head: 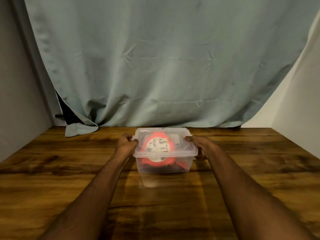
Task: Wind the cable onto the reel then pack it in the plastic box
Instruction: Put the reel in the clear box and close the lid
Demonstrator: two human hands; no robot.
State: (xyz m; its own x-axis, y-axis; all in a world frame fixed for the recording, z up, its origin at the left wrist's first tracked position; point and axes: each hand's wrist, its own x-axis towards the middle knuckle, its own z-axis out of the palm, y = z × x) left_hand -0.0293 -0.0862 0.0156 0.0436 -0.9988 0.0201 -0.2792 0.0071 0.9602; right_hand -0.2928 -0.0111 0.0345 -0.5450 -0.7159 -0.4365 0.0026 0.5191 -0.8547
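The reel [158,147] sits inside the box [164,166] on the tabletop [69,170]. Our left hand [125,142] and right hand [196,142] grip the lid [181,149] ends; we should press both sides evenly until they seat.

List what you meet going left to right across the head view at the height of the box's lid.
Wooden table → left hand gripping the lid's left edge → clear plastic box with the red reel inside → right hand on the lid's right edge → more table.
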